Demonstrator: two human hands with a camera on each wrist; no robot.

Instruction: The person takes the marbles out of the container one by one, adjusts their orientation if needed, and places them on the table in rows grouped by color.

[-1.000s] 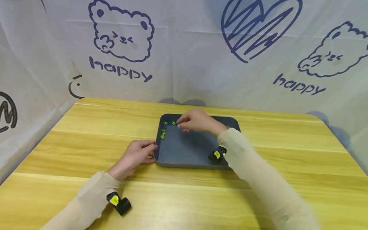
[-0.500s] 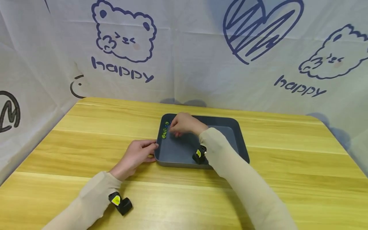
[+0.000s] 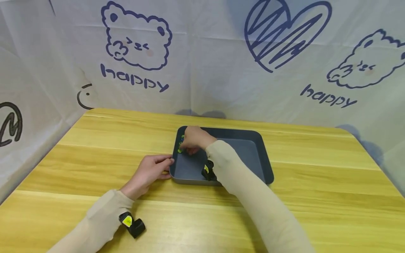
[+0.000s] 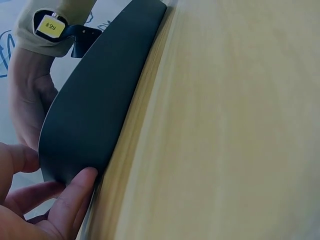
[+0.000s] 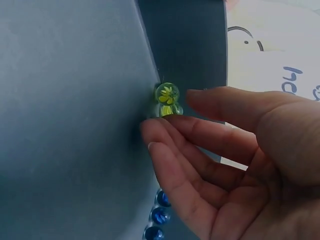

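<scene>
Delicately poised, the right grip (image 3: 194,138), thumb parted from fingers, meets green marbles (image 5: 167,94) at its fingertips; one careless nudge could roll them loose inside the tray (image 3: 248,158) the left grip (image 3: 153,170) holds.

The head view looks forward and down from well back, over the worktop (image 3: 332,196), tray (image 3: 250,154) and cloth (image 3: 215,73). The left wrist view looks from close by along the tray's outer wall, past the left hand (image 4: 37,200). The right wrist view faces the tray's inside, close to the right hand (image 5: 225,160), which all three show.
</scene>
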